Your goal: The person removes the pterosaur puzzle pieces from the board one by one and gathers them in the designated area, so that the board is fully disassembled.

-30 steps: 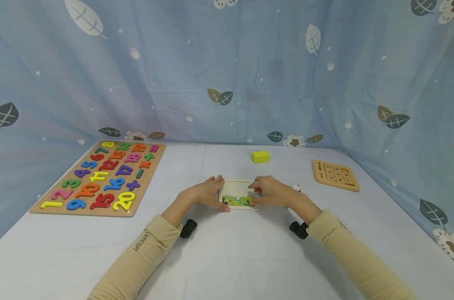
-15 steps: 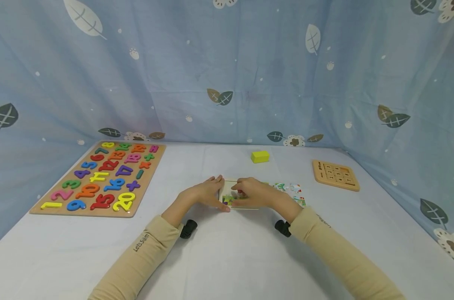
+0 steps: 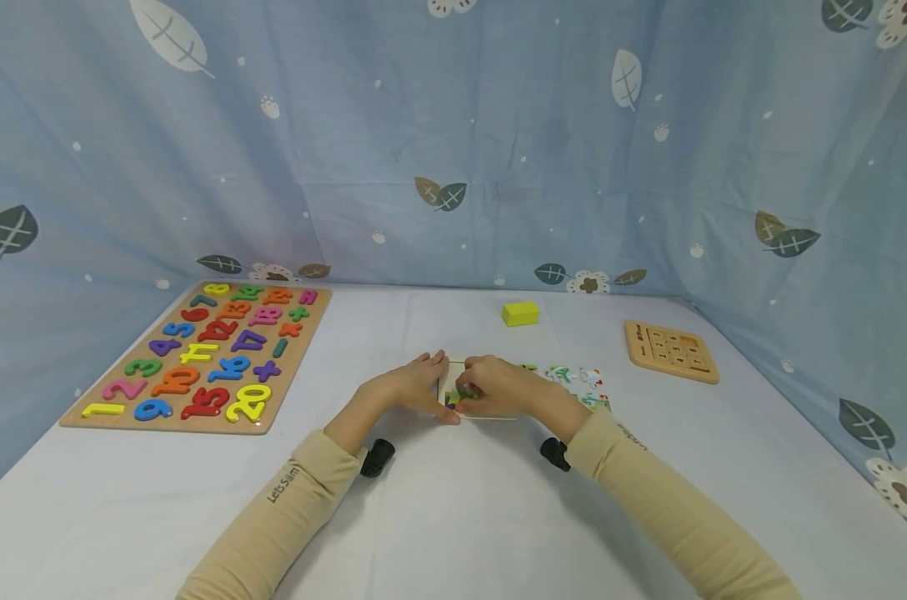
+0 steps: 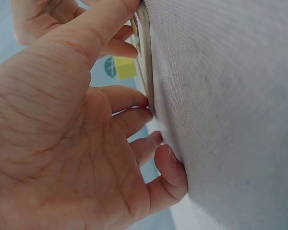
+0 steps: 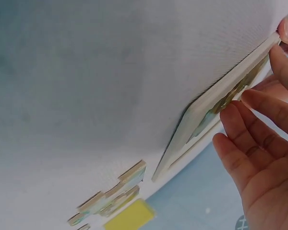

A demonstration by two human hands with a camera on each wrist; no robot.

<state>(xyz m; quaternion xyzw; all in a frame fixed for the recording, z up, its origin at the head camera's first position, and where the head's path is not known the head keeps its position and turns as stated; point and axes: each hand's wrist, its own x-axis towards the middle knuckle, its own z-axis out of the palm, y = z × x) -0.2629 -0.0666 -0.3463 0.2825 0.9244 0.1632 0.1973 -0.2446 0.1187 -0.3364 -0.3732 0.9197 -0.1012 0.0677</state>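
A shallow wooden puzzle tray (image 3: 491, 418) lies flat on the white cloth, with green picture pieces along its near side. My left hand (image 3: 416, 387) rests at the tray's left edge, thumb near the close corner and fingers spread toward the far one. Over the tray's left half, my right hand (image 3: 502, 385) pinches a small greenish puzzle piece (image 3: 468, 390) between thumb and fingers. The right wrist view shows its fingertips down at the picture inside the tray (image 5: 192, 112). Most of the tray's right half is hidden under the right hand in the head view.
Loose puzzle pieces (image 3: 577, 377) lie right of the tray. A yellow block (image 3: 520, 314) stands behind it. At the left is a large board of colourful numbers (image 3: 198, 358); at the right, a small wooden number board (image 3: 671, 350). A blue curtain (image 3: 453, 167) hangs behind the table.
My right hand has moved left across the tray, from its right side to its left half, uncovering the loose pieces on the right. The left hand has stayed in place.
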